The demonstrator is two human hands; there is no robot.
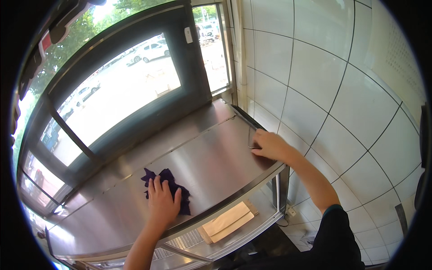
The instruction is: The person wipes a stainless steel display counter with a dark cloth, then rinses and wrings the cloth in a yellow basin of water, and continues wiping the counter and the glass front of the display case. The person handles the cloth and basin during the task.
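A crumpled dark purple cloth [184, 199] lies on the stainless-steel counter top [209, 158]. My left hand [163, 199] presses down on it with the fingers spread over the fabric. Over at the right end of the counter, by the tiled wall, my right hand [271, 145] has its fingers curled around a thin bent metal wire piece [250, 138]. Part of that piece is hidden by the hand. Just beyond those fingers, a dark-edged strip [248, 118] runs along the counter's right end.
Below the counter top, a glass-fronted case [249, 238] holds brown paper bags [229, 222]. White wall tiles [303, 84] rise at the right, with a power socket [290, 211] low down. A dark-framed window [199, 67] stands behind the counter, with parked cars [155, 50] outside.
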